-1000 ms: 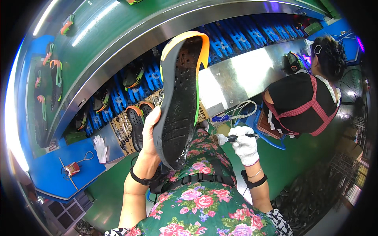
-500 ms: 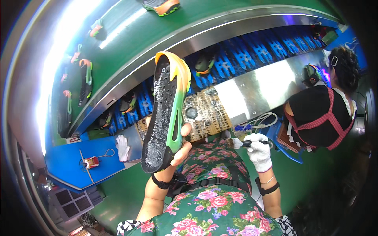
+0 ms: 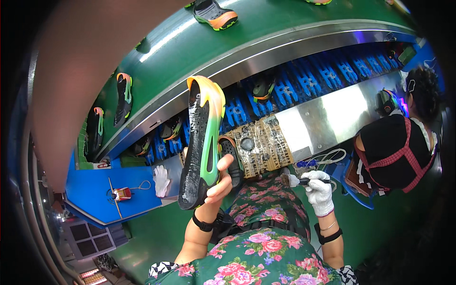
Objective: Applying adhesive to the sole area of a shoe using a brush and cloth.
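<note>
My bare left hand (image 3: 221, 183) grips a shoe sole (image 3: 209, 137) and holds it up on end. The sole has a black inner face with small holes and a sidewall running from orange and yellow to green. Whitish wet-looking smears mark its lower inner face. Just right of that hand, a dark perforated clog-like shoe (image 3: 231, 159) shows partly behind the fingers. My right hand (image 3: 318, 190), in a white knit glove, is closed around the dark handle of a brush (image 3: 293, 181). The brush's bristle end points left, apart from the sole.
A tape-covered cardboard pad (image 3: 263, 147) lies on the metal bench. Beyond it run blue racks (image 3: 308, 83) and a green conveyor (image 3: 166, 61) carrying several shoes. A spare white glove (image 3: 161, 180) lies by a blue table (image 3: 85, 190). A co-worker (image 3: 389, 137) sits at the right.
The view has shifted, so most things sit farther right and lower. The sole has turned slightly in my left hand, and the dark shoe behind it has come into view. Both grips hold.
</note>
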The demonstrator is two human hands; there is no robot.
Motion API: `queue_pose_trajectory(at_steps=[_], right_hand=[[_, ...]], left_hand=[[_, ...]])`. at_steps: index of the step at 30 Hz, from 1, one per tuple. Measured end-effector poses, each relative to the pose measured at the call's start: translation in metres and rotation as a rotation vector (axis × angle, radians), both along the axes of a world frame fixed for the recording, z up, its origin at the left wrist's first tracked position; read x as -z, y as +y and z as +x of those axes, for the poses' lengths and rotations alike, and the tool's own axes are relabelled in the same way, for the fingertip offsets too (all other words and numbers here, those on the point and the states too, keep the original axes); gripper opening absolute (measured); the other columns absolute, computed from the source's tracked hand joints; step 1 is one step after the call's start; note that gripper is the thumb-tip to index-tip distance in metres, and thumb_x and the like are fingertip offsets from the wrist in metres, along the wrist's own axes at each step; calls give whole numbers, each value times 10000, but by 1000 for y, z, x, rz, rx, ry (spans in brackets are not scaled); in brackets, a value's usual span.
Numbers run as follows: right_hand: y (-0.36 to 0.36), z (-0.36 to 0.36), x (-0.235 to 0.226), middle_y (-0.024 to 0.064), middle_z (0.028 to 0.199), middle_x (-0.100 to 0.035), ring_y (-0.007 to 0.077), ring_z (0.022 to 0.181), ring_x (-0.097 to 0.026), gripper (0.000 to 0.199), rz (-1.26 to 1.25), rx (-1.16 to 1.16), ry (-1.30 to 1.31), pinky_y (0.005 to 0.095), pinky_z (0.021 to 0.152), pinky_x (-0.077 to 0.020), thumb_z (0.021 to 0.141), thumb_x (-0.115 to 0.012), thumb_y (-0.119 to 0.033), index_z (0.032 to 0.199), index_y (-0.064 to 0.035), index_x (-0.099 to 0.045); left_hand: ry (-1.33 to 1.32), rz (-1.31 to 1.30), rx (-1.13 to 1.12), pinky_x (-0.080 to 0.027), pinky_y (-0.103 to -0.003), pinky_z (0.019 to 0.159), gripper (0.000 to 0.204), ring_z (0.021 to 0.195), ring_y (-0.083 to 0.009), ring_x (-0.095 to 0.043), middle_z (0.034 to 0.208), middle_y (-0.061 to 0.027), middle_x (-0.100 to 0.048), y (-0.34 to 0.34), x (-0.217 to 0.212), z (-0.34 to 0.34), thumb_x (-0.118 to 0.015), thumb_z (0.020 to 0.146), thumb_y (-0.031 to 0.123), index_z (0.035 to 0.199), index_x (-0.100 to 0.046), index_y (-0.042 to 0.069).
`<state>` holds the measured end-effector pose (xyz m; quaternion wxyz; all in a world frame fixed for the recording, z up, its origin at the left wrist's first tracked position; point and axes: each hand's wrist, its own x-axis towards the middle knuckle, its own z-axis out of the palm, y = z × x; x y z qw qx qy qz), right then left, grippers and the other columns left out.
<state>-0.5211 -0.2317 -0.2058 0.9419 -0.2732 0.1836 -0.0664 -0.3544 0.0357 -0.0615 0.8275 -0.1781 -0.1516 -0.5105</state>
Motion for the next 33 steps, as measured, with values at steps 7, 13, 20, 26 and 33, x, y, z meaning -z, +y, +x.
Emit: queue_pose_trajectory(at_steps=[7, 13, 20, 26, 33], right_hand=[[5, 1, 4, 252, 1059, -745, 268, 862, -747, 221, 48, -2, -87, 275, 665, -597, 798, -663, 108, 993, 40, -741], [23, 23, -2, 211, 1057, -758, 176, 749, -704, 199, -16, -70, -39, 258, 652, -562, 822, -682, 63, 1008, 44, -749], [33, 16, 2, 201, 1046, -760, 167, 721, -690, 175, -85, -74, 64, 251, 628, -556, 814, -685, 46, 977, 33, -746], [32, 16, 2, 202, 1041, -759, 166, 713, -682, 157, -64, -16, 72, 252, 651, -561, 816, -685, 44, 954, 9, -750], [41, 24, -8, 223, 1058, -755, 149, 692, -664, 187, -24, 21, 61, 245, 672, -546, 802, -688, 74, 972, 29, -750]], left_hand=[[-307, 318, -334, -615, -412, 591, 1010, 867, -359, -576, 1539, -339, -294, 30, -44, 71, -670, 904, 642, 1612, -210, 87], [138, 414, -700, -499, -518, 1078, 970, 1363, -474, -359, 1592, -314, -156, 29, -62, 214, -716, 906, 514, 1580, -230, 15], [293, 443, -951, -339, -586, 1204, 1010, 1512, -429, -251, 1647, -322, -100, 1, -41, 193, -481, 1003, 556, 1582, 36, -89], [-710, 1569, -1223, -493, -637, 950, 847, 1318, -369, -502, 1464, -248, -453, -110, -61, 214, -737, 917, 403, 1577, -328, 64], [-1245, 2087, -1783, -525, -423, 933, 551, 1050, -307, -695, 1109, -210, -728, -126, -39, 328, -847, 815, 410, 1148, -651, 16]])
